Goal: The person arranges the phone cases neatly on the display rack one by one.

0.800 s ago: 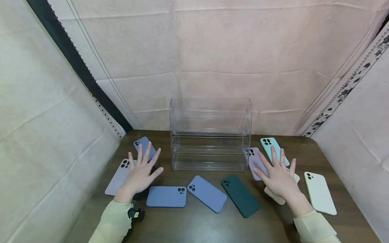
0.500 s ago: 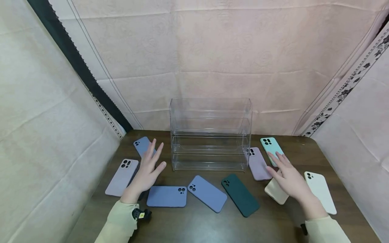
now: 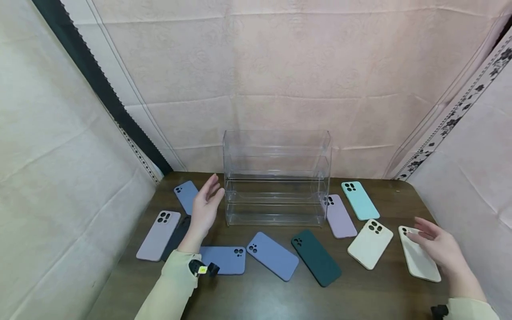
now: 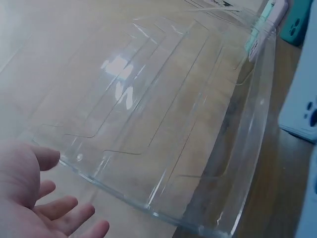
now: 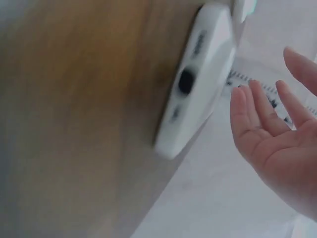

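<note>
Fingers [image 3: 210, 184] of left hand [image 3: 203, 212] loosely bent, gripping nothing — near left side of rack [image 3: 276, 218], contact unclear. Rack upright mid table [image 3: 248, 302], probably so either hand can reach. Teal case [image 3: 318, 260] flat in front, back up, so camera holes [image 3: 298, 241] show. Right hand [image 3: 442, 251] farther right: fingers lightly curved, thumb parted, also empty — near white case [image 3: 418, 265]. Cases mostly lie apart, likely so each lifts singly.

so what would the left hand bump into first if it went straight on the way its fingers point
Probably the clear tiered stand: in the head view, the left hand points up and slightly right towards its side. Depth is unclear, so the hand might pass it and meet the cloth backdrop.
</note>
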Tool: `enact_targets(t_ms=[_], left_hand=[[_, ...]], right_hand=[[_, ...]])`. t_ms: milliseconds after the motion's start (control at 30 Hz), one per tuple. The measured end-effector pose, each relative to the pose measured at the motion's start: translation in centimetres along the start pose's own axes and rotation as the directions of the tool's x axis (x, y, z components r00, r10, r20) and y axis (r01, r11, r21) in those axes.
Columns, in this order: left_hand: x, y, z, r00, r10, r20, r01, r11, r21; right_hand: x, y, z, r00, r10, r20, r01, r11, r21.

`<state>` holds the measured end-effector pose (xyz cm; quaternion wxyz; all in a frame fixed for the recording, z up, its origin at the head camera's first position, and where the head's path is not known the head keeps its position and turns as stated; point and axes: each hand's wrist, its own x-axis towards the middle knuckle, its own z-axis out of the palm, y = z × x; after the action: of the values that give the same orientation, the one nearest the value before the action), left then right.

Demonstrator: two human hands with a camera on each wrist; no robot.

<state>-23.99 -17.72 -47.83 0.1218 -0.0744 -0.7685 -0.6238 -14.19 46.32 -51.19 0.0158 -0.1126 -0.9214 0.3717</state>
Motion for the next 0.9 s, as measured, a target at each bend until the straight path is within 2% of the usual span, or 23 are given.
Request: enact_targets(t_ms=[167, 333, 467, 700, 900], left_hand=[[1.4, 0.0, 0.8, 0.998, -0.047, -0.04, 0.048, 0.998, 0.032], [2.3, -0.4, 1.5, 0.996, -0.038, -0.082, 0.041, 0.999, 0.026], [2.8, -0.5, 1.9, 0.993, -0.002, -0.116, 0.006, 1.0, 0.029], [3.1, -0.4, 2.5, 0.984, 0.055, -0.172, -0.036, 0.993, 0.111], [2.9, -0.5, 2.5, 0.972, 0.082, -0.221, -0.062, 0.993, 0.097]], right_hand=[[0.1, 1.1, -0.6, 0.996, 0.037, 0.076, -0.038, 0.999, 0.015], [0.3, 1.2, -0.8, 0.985, 0.073, 0.156, -0.074, 0.997, -0.001], [0.4, 1.3, -0.7, 0.983, 0.104, 0.152, -0.105, 0.994, -0.003], [0.4, 2.2, -0.4, 0.988, 0.115, 0.107, -0.114, 0.993, -0.019], [0.3, 2.9, -0.2, 0.992, 0.103, 0.077, -0.101, 0.994, -0.04]])
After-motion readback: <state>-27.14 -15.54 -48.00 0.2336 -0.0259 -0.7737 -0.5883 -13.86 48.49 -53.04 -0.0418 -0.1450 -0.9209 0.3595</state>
